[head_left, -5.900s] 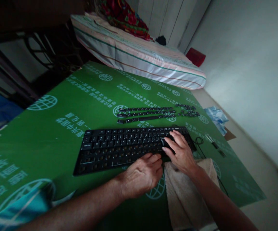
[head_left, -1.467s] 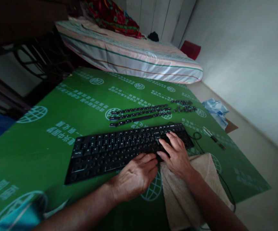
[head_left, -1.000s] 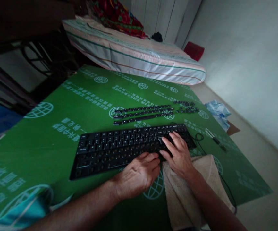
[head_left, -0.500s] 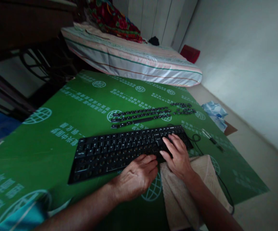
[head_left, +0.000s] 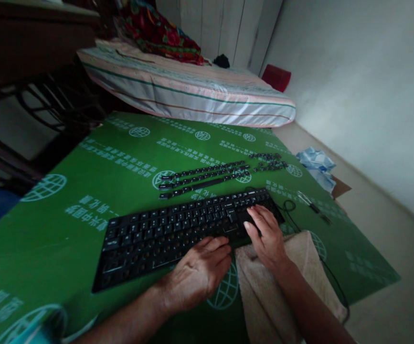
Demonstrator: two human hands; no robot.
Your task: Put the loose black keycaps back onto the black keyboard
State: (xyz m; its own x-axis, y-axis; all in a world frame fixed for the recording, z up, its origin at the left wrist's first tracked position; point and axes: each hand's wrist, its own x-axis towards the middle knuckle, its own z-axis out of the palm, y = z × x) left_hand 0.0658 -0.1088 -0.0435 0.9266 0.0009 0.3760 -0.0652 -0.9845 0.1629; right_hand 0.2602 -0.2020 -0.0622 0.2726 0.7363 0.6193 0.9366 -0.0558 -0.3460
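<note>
A black keyboard [head_left: 171, 228] lies at a slant across the green board. Its lower rows and part of its right end show bare sockets where keycaps are off. My left hand [head_left: 204, 267] is at the near edge of the keyboard, its fingers pressed together over that edge and its thumb hidden. Above the right part of the keyboard is my right hand [head_left: 267, 235], with thumb and fingers apart and nothing visible between them. Its fingertips seem to touch the keys; exact contact is hard to tell. Loose keycaps [head_left: 207, 177] lie in rows beyond the keyboard.
A beige cloth [head_left: 260, 291] lies under my right forearm. The keyboard's cable [head_left: 330, 272] runs along the right side, near a thin dark-handled tool [head_left: 312, 205]. More keycaps [head_left: 269, 162] cluster at the back right. A bed [head_left: 192, 95] stands beyond the green board [head_left: 95, 186].
My right hand has shifted slightly, its thumb and fingers now farther from the middle keys. The left hand stays at the keyboard's near edge. The view has moved a little.
</note>
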